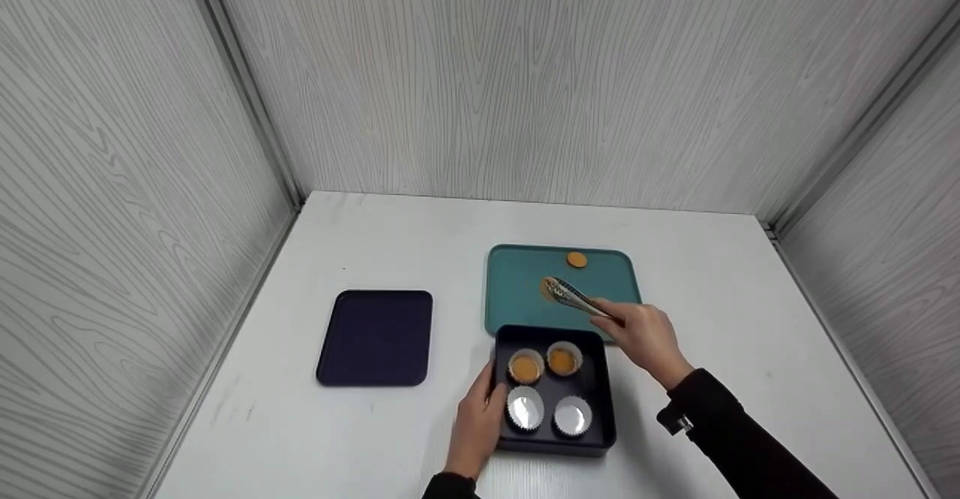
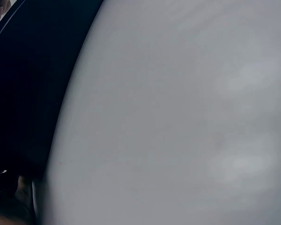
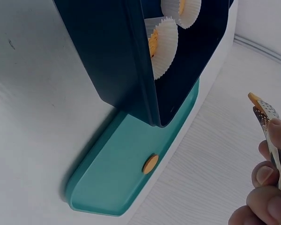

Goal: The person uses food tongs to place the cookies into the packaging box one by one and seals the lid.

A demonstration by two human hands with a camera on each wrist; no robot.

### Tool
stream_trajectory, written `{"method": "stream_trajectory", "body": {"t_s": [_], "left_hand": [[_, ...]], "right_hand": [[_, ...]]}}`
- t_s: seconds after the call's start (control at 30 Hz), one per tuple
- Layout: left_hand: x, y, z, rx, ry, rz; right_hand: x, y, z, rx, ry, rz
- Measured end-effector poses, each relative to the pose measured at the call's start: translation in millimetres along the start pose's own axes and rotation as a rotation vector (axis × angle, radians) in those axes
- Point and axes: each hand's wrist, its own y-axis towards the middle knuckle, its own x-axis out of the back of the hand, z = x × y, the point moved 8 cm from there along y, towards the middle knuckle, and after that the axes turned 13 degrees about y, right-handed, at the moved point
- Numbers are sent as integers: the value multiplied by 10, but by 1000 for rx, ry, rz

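My right hand (image 1: 646, 340) grips metal tongs (image 1: 577, 299) with perforated ends. Between the tips is a round orange-brown cookie (image 3: 254, 98), held above the teal tray (image 1: 517, 270). Another cookie (image 1: 576, 260) lies near that tray's far edge. My left hand (image 1: 478, 420) holds the left side of a deep dark box (image 1: 591, 379), its thumb near the rim. Inside the box, two white paper cups at the far end hold cookies (image 1: 526, 369) (image 1: 561, 361). Two nearer cups (image 1: 525, 409) (image 1: 573, 416) show shiny bare bottoms. The left wrist view shows mostly the box's outer side and white tabletop.
A flat dark square tray (image 1: 375, 338) lies to the left on the white table (image 1: 262, 409). The box stands against or over the teal tray's near edge; which one is unclear. Wood-grain panels (image 1: 487, 79) enclose the back and both sides.
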Motion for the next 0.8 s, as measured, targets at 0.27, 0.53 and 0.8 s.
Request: {"method": "stream_trajectory", "body": {"t_s": [0.27,0.53,0.8], "left_hand": [[14,-13,-2,-10,20,-13],[14,-13,2,1,6,-9],[13,-6,5,-1,-3,-12]], "right_hand": [[69,-63,45,28,-13,-27],[136,-131,55,39,7,-47],[196,-235,76,53,21,-70]]}}
